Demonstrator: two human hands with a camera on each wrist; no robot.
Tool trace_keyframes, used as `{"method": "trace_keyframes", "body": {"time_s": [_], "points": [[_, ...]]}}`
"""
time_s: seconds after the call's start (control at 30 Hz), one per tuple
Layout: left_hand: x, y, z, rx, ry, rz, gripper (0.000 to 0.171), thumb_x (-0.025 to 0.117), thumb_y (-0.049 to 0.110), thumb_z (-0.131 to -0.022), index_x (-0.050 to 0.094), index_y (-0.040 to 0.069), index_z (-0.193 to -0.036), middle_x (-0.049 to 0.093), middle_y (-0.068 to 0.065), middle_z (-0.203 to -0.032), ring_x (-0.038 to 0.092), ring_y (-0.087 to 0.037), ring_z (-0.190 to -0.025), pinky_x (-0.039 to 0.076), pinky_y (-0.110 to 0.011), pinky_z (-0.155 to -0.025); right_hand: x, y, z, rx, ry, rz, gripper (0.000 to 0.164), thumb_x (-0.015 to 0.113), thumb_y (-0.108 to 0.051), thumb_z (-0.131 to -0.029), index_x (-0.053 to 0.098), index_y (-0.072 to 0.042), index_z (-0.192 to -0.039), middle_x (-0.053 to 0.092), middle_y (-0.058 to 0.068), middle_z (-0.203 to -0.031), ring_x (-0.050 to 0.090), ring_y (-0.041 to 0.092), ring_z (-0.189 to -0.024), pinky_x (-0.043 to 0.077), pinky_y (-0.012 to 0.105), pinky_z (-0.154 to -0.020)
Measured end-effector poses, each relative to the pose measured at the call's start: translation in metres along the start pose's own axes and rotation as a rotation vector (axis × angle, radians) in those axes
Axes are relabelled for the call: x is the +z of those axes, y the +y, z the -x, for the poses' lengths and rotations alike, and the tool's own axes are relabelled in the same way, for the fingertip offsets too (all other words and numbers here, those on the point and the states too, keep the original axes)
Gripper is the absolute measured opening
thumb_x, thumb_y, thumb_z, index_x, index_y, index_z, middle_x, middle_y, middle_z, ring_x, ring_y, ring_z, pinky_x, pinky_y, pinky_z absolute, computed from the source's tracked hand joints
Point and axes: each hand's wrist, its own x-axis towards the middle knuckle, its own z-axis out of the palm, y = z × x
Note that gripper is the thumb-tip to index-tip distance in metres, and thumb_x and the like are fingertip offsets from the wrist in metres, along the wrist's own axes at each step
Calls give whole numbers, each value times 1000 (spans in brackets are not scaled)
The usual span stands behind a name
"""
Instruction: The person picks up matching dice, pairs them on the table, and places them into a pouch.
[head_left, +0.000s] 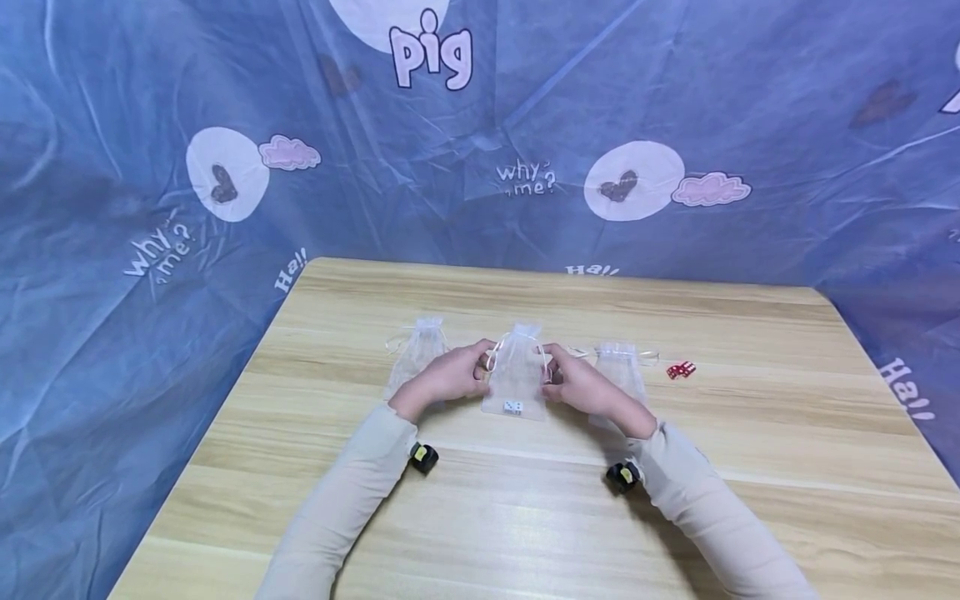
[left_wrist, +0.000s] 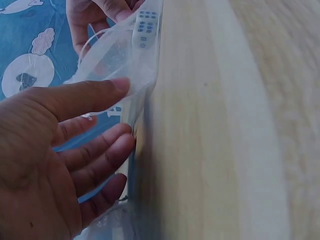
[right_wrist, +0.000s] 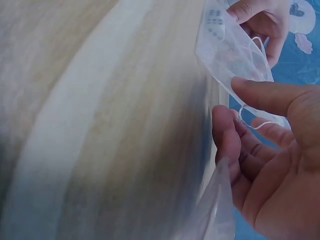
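On the bench [head_left: 517, 525], the left hand [head_left: 453, 372] and right hand [head_left: 583, 381] each have a loose grip, fingers apart, beside the middle bag [head_left: 517, 375]. Red dice [head_left: 681, 370] lie at right, not yet bagged; white dice [head_left: 513, 407] already sit inside.

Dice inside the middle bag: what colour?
White with dark pips; the dice show best in the left wrist view.

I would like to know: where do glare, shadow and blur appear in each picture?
Head: pale glare on the table, dark shadow along the right sleeve; left wrist: table soft, dark shadow by the left hand; right wrist: table grain blurred, dice hazy inside the sheer bag.
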Motion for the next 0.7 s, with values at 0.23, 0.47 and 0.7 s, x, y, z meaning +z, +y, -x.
{"method": "trace_keyframes", "body": {"time_s": [0.23,0.47,0.7], "points": [[-1,1,-1,-20,21,-149,75,80,23,-75,46,12,-141,65,-4,-113,61,-23,-108,48,-42,-95,1,1,-4,-1,-7,98,62,72,-9,-82,41,3,-135,64,9,-90,59,18,-80,53,37,-78],[-7,0,5,-30,72,-180,75,80,32,-75,48,14,-140,63,-3,-120,58,-24,-112,44,-42,-101,-10,2,1,16,18,64,65,69,-11,-85,38,3,-140,66,14,-101,62,22,-87,52,39,-82],[-20,5,11,7,176,-170,66,76,39,-80,50,17,-137,59,-4,-130,54,-27,-120,39,-49,-106,-32,10,12,33,103,18,62,67,-12,-88,38,1,-142,62,20,-109,62,20,-81,52,31,-72]]}}
